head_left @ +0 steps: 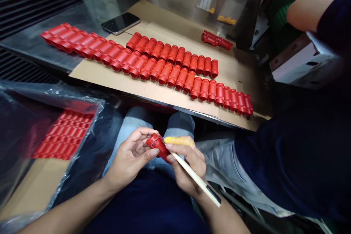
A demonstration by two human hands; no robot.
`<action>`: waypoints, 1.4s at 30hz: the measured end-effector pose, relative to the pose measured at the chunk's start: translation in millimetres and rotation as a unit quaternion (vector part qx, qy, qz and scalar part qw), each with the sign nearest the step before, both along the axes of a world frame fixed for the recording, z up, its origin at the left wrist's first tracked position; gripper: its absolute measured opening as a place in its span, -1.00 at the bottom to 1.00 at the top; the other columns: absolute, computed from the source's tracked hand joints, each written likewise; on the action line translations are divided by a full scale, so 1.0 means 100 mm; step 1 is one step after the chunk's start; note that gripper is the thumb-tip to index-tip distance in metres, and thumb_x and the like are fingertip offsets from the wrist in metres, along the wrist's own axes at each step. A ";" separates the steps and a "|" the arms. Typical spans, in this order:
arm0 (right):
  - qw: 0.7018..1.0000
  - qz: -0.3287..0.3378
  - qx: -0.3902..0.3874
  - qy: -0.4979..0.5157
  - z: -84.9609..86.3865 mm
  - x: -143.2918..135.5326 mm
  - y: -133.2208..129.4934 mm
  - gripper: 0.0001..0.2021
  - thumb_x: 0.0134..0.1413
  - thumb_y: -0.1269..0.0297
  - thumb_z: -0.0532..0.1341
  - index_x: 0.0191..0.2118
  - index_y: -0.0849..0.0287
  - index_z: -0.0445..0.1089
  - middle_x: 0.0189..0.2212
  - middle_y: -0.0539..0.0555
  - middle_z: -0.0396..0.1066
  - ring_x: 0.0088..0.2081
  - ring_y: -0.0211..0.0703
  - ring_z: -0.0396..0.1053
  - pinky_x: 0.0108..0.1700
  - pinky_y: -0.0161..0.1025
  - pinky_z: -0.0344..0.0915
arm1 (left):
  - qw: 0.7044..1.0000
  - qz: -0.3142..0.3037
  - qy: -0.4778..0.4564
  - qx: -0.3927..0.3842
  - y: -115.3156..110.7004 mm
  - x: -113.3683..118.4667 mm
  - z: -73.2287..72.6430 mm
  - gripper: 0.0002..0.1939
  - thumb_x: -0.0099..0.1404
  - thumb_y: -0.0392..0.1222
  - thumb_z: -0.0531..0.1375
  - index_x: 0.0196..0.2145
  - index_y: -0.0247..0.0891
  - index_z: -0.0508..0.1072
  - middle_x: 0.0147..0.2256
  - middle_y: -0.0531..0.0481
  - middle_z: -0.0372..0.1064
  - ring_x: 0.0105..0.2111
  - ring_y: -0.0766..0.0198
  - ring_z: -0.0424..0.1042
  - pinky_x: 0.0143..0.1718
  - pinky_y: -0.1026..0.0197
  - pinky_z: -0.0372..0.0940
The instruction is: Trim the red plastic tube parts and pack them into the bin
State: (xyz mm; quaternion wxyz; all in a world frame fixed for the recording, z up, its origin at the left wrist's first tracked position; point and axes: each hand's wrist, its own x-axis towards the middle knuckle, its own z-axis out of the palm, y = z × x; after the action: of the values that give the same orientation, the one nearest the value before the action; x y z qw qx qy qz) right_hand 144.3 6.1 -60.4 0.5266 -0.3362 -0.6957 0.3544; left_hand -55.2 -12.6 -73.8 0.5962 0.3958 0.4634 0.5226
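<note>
A red ribbed plastic tube is gripped between the thumb and fingers of my left hand, above my lap. My right hand is closed around a slim white-handled tool with a dark patch near its rear end. Its working tip meets the tube's upper side and is too small to make out. A yellow cover wraps one finger of my right hand, and the right thumb rests against the tube's lower end. Two long rows of similar red tubes lie side by side on the bench.
Cardboard covers the bench, with a phone at the back left and a few red pieces behind. On the left, a plastic-lined box holds more red tubes. Another person sits close on my right beside a white box.
</note>
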 end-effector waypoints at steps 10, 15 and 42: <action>1.000 -0.013 -0.003 -0.004 0.01 0.01 -0.03 -0.65 0.37 0.51 0.33 0.18 0.05 0.55 -0.03 0.15 0.65 -0.03 0.04 0.60 0.02 0.00 0.57 | 1.000 0.002 0.004 0.012 0.01 0.00 0.02 -0.64 0.36 -0.22 0.49 0.07 -0.12 0.57 -0.11 0.00 0.62 -0.15 0.29 0.66 -0.08 0.38 0.55; 1.000 -0.016 -0.002 -0.007 0.03 -0.02 -0.03 -0.66 0.38 0.51 0.32 0.16 0.05 0.55 -0.02 0.15 0.64 -0.03 0.02 0.60 0.03 0.00 0.58 | 1.000 -0.002 0.004 0.010 -0.01 0.01 0.04 -0.63 0.35 -0.23 0.50 0.06 -0.15 0.56 -0.14 -0.03 0.64 -0.18 0.28 0.67 -0.10 0.37 0.56; 0.999 -0.025 -0.015 -0.027 0.08 0.02 -0.08 -0.71 0.41 0.45 0.29 0.15 0.04 0.53 0.00 0.17 0.64 -0.04 0.04 0.59 0.03 0.01 0.57 | 0.999 0.025 0.031 0.000 -0.05 0.07 0.09 -0.62 0.30 -0.26 0.52 0.02 -0.16 0.57 -0.10 -0.04 0.64 -0.13 0.20 0.71 -0.07 0.32 0.59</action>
State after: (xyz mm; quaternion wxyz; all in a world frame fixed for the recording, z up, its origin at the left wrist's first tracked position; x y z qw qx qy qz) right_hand 146.1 -1.9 -52.5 0.5111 -0.3710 -0.6958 0.3421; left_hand -47.8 -17.1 -65.2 0.5685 0.4003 0.4914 0.5244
